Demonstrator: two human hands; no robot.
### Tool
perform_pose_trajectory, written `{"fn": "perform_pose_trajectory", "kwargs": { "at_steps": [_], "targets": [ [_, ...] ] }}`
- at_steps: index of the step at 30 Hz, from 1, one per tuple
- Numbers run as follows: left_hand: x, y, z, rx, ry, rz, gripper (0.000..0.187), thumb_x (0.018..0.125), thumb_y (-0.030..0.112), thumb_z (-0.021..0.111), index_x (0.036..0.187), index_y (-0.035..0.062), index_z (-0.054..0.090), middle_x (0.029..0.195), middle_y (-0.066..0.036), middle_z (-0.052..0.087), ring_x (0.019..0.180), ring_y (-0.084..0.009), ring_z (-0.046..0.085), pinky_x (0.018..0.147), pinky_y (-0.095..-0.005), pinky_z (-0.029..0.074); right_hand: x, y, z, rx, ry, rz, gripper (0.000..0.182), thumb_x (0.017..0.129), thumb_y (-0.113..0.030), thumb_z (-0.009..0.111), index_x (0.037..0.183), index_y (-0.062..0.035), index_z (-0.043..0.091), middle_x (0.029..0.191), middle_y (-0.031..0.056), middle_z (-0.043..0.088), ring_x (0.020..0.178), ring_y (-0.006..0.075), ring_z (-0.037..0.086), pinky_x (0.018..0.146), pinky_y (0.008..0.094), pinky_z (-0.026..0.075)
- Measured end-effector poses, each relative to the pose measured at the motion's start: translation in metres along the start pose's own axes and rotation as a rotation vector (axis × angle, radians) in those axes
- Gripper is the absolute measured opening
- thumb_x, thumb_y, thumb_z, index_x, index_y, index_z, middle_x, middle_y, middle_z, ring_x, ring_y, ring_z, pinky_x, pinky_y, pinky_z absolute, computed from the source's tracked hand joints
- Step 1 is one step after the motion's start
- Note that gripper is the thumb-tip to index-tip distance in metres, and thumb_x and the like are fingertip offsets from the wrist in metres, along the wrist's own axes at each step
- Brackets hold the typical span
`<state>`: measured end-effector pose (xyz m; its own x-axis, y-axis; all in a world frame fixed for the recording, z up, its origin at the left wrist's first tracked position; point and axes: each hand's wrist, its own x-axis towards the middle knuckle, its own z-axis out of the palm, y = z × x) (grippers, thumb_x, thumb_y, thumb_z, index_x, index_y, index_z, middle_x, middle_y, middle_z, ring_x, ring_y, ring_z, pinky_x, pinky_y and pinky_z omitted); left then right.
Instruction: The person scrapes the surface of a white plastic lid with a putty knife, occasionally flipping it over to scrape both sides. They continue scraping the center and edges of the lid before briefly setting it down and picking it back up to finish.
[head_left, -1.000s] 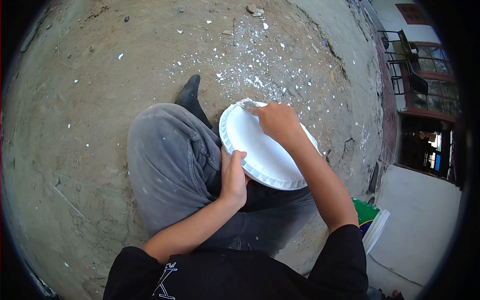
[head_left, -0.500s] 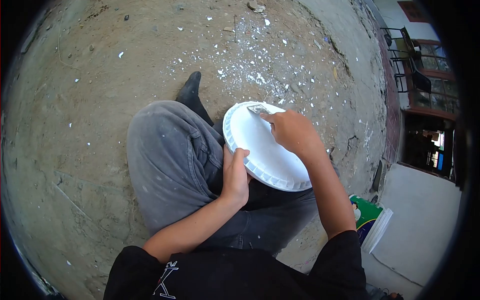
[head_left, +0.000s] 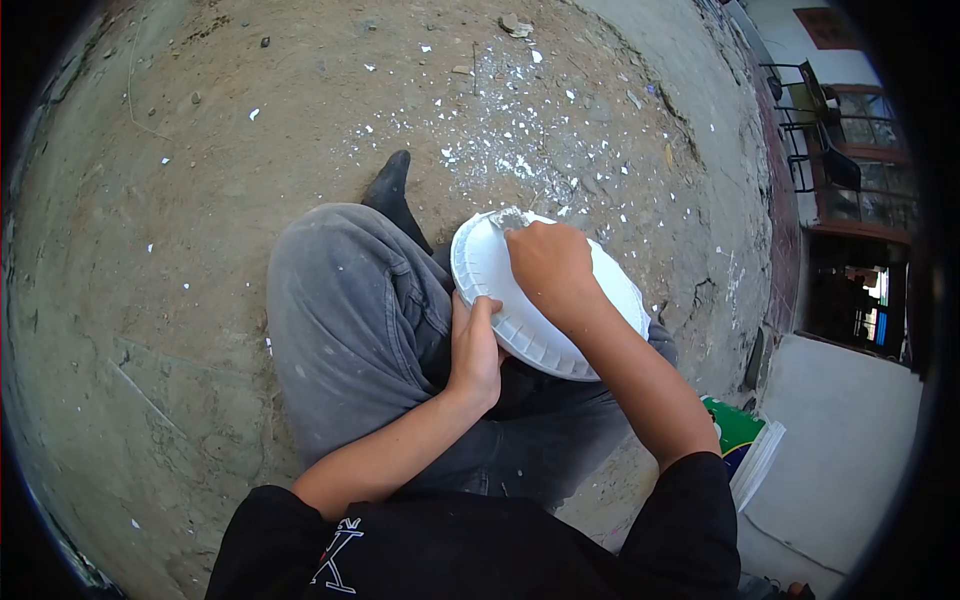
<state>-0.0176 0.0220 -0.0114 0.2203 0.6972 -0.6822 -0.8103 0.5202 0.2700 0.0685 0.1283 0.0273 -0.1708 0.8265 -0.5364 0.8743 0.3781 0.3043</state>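
A round white lid-like disc [head_left: 490, 262] with a ribbed rim rests tilted over my lap. My left hand [head_left: 476, 350] grips its near-left rim, thumb on top and the fingers hidden beneath. My right hand [head_left: 550, 265] is closed round a small flat metallic scraper [head_left: 510, 218], whose blade touches the disc at its far edge. The handle is hidden by the hand.
White flakes [head_left: 512, 160] lie scattered over the dirt ground [head_left: 220, 200] beyond the disc. A green bucket [head_left: 735, 430] lies on its side at the right, near a pale wall [head_left: 840, 440]. Dark chairs [head_left: 835, 160] stand at the upper right.
My right hand has shifted slightly left, with the scraper now at the disc's far rim. The disc has tilted a little. My left hand keeps its hold.
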Motion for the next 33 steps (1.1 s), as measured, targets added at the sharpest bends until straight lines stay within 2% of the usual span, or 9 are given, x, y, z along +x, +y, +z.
{"fn": "perform_pose_trajectory", "kwargs": {
  "at_steps": [3,8,11,14,19,22,26,28,33],
  "targets": [
    [0.000,0.000,0.003,-0.002,-0.038,0.016,0.044,0.091,0.016,0.045,0.134,0.0112,0.038,0.119,-0.010,0.050,0.105,-0.0197,0.059,0.081,-0.0347,0.055,0.015,0.004,-0.001,-0.011,-0.011,-0.032,0.018,0.086,-0.010,0.059,0.087,-0.0086,0.077,0.090,0.0125,0.075,0.085,0.0281,0.074,0.065,0.0369,0.059],
    [-0.004,0.006,0.004,-0.021,-0.021,-0.018,0.046,0.092,0.014,0.044,0.138,0.0132,0.040,0.126,-0.008,0.051,0.114,-0.0201,0.056,0.093,-0.0385,0.051,-0.021,0.043,-0.024,0.113,-0.091,-0.052,0.038,0.089,-0.011,0.055,0.122,-0.0209,0.070,0.085,0.0202,0.069,0.076,0.0353,0.069,0.070,0.0447,0.055],
    [-0.003,0.008,0.004,0.001,-0.062,-0.039,0.052,0.093,0.016,0.044,0.143,0.0142,0.033,0.131,-0.010,0.047,0.119,-0.0218,0.054,0.094,-0.0407,0.051,-0.062,0.073,-0.039,0.345,-0.102,-0.069,0.037,0.091,-0.012,0.054,0.124,-0.0196,0.068,0.089,0.0230,0.068,0.074,0.0380,0.067,0.073,0.0448,0.052],
    [-0.007,0.009,0.005,0.013,-0.111,-0.013,0.062,0.094,0.017,0.045,0.150,0.0171,0.020,0.140,-0.012,0.040,0.126,-0.0250,0.048,0.095,-0.0434,0.050,-0.100,0.094,-0.034,0.434,-0.132,0.109,0.036,0.091,-0.013,0.055,0.123,-0.0218,0.069,0.093,0.0220,0.070,0.077,0.0381,0.068,0.075,0.0455,0.053],
    [-0.006,0.001,0.004,0.003,-0.172,0.067,0.068,0.093,0.014,0.051,0.151,0.0183,0.016,0.141,-0.012,0.039,0.127,-0.0247,0.047,0.098,-0.0453,0.047,-0.153,0.117,-0.011,0.549,0.131,0.298,0.043,0.093,-0.015,0.055,0.136,-0.0213,0.058,0.098,0.0212,0.067,0.092,0.0387,0.064,0.083,0.0453,0.050],
    [-0.009,-0.001,0.008,0.022,-0.144,0.093,0.073,0.091,0.003,0.053,0.152,0.0178,0.014,0.144,-0.012,0.037,0.131,-0.0264,0.042,0.108,-0.0526,0.036,-0.173,0.118,0.013,0.567,0.103,0.236,0.042,0.094,-0.016,0.056,0.136,-0.0195,0.057,0.095,0.0190,0.066,0.092,0.0377,0.063,0.081,0.0457,0.049],
    [0.000,-0.008,-0.002,0.084,-0.185,0.045,0.080,0.092,-0.003,0.051,0.154,0.0211,0.007,0.146,-0.012,0.033,0.131,-0.0257,0.042,0.108,-0.0518,0.038,-0.177,0.098,0.013,0.639,0.033,0.259,0.041,0.095,-0.013,0.056,0.135,-0.0148,0.057,0.101,0.0211,0.067,0.094,0.0392,0.063,0.084,0.0453,0.048],
    [0.000,-0.009,-0.003,0.101,-0.197,0.045,0.077,0.092,-0.004,0.049,0.154,0.0190,0.009,0.147,-0.011,0.033,0.132,-0.0259,0.041,0.110,-0.0527,0.036,-0.173,0.090,0.016,0.675,0.012,0.205,0.038,0.095,-0.016,0.055,0.133,-0.0148,0.058,0.089,0.0173,0.065,0.086,0.0377,0.064,0.078,0.0471,0.050],
    [0.006,-0.012,-0.007,0.140,-0.188,0.049,0.077,0.092,-0.006,0.047,0.154,0.0190,0.009,0.148,-0.011,0.032,0.134,-0.0257,0.040,0.111,-0.0524,0.034,-0.134,0.076,0.044,0.647,0.077,0.178,0.035,0.094,-0.015,0.053,0.128,-0.0095,0.061,0.086,0.0206,0.067,0.083,0.0382,0.066,0.076,0.0487,0.052]
  ]
}}
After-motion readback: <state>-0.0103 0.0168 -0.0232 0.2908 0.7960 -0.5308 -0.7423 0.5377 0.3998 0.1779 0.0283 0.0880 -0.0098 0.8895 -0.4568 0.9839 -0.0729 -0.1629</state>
